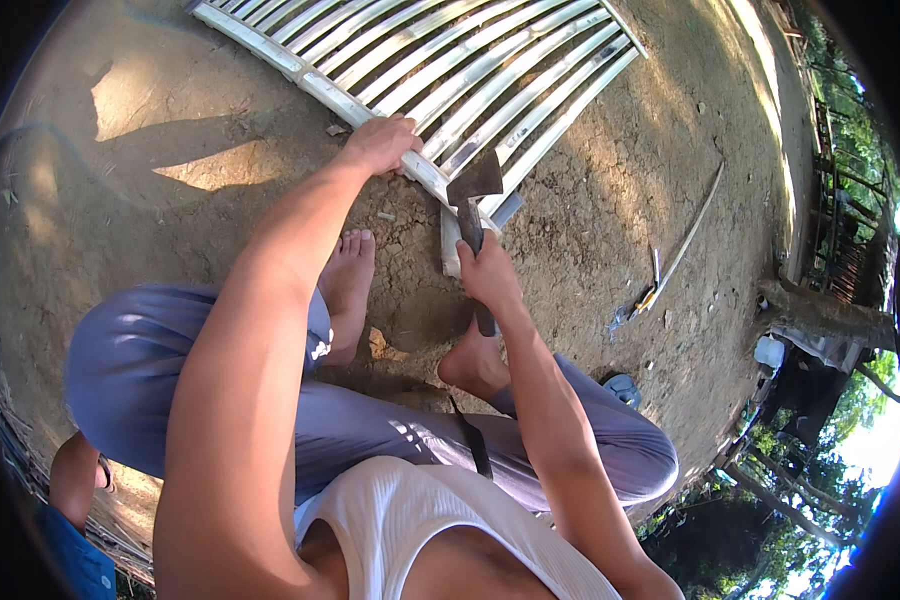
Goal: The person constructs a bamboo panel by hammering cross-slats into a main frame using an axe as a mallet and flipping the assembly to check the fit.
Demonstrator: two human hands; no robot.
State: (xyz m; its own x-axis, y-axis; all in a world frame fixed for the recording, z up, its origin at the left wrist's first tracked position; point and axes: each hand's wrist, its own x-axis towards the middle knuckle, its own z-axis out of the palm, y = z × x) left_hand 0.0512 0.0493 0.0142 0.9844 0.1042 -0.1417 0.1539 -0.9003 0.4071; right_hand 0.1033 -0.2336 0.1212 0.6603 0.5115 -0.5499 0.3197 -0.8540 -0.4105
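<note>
A pale slatted panel [320,88], apparently bamboo or wood, lies on the dirt with its long rail toward me. My left hand [380,147] is wrapped around that rail, partway along it. In my right hand [490,272] is a hatchet [478,182], gripped by its dark wooden handle. The hatchet's dull metal head is up at the panel's near right corner, over or against the rail end; I cannot tell whether it touches. A pale wooden block [451,245] sits under or beside that corner.
My bare feet are close to the panel's near edge. On the ground to the right lie a long thin stick [692,230] and a small yellow-and-dark tool [648,298]. A log [835,318] and a white container [769,351] stand farther right. Another person's leg [76,480] shows at lower left.
</note>
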